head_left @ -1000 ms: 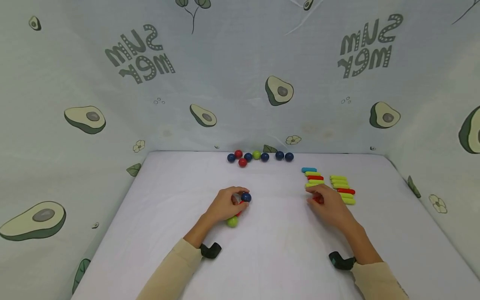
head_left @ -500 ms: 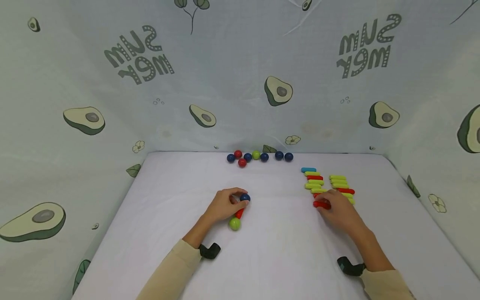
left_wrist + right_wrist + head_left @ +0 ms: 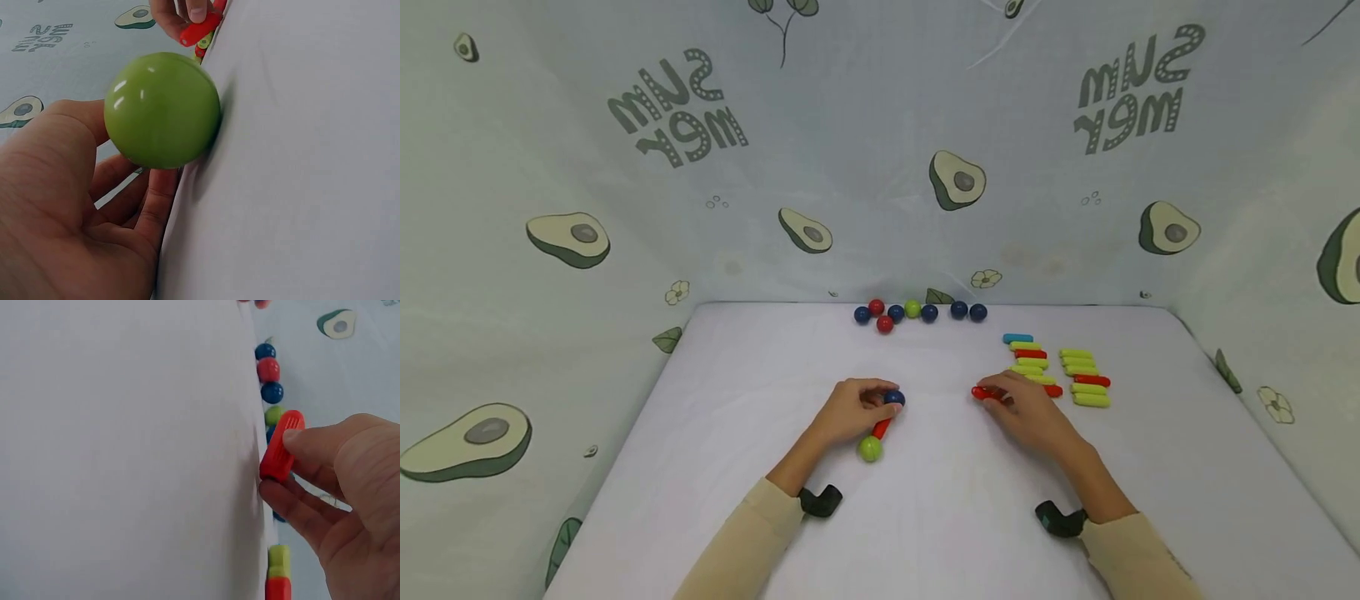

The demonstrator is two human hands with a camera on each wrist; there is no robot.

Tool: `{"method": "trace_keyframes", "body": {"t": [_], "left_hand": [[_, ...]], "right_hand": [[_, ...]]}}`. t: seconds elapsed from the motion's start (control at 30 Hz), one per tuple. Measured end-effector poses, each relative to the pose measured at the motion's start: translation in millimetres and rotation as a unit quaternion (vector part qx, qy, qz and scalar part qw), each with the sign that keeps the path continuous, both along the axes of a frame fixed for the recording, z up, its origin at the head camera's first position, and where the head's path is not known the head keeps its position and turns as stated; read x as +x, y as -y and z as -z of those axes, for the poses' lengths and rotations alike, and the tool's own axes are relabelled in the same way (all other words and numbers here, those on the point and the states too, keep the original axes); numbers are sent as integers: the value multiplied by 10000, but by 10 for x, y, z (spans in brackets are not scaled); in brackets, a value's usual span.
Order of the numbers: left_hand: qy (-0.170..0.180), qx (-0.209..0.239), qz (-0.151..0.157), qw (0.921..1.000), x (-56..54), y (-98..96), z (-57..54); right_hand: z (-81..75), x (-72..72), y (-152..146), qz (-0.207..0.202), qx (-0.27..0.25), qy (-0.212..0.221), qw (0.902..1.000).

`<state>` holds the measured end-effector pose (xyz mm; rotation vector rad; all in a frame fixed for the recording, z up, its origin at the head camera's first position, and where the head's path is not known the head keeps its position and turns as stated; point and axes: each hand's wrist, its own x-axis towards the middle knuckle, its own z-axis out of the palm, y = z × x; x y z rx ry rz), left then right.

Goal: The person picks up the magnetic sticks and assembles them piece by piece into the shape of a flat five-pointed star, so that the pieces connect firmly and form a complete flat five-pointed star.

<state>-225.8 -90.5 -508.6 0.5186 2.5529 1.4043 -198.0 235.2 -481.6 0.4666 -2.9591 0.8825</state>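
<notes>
My left hand (image 3: 848,410) pinches a dark blue ball (image 3: 894,398) at the middle of the table. A red rod (image 3: 881,428) runs from that ball to a green ball (image 3: 870,449) nearer to me. In the left wrist view the green ball (image 3: 162,110) hides part of the fingers and whatever they grip behind it. To the right, my right hand (image 3: 1037,417) pinches a second red rod (image 3: 283,447) between thumb and fingers, one end pointing toward the blue ball, with a gap between the two hands.
Several blue, red and green balls (image 3: 912,309) lie along the table's back edge. Two columns of short rods stand at the right: one (image 3: 1031,363) with a blue rod at its top, the other (image 3: 1079,372) mostly yellow-green. A patterned cloth (image 3: 880,167) hangs behind.
My right hand has picked up a red rod from the rod column and moved left with it toward the middle. The left hand stays nearly in place, its ball-and-rod piece slightly shifted.
</notes>
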Motion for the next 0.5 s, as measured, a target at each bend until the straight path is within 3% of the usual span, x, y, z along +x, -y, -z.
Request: {"method": "trace_keyframes", "body": {"t": [0.3,0.5], "left_hand": [[38,-34,54,10000,-12,3,18],[-16,-56,85,9999,-25,5,24]], "right_hand": [[52,-151,409,-372,-60,405,9985],[66,-195,605,-587,-174,315,9976]]}}
